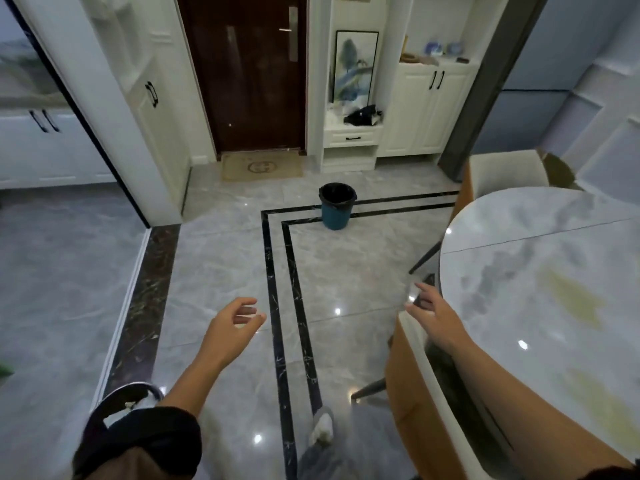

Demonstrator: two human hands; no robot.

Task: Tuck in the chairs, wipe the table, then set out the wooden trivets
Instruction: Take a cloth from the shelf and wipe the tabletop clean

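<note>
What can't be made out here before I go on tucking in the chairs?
Head view only.
Right hand: fingertips motion-blurred; grip or mere touch on the near chair unclear.
Near chair: seat hidden by its own back and the table.
Far chair: seat hidden behind the table.
Table: right side cut off by the frame edge.
Shelf items: too small to identify.
</note>
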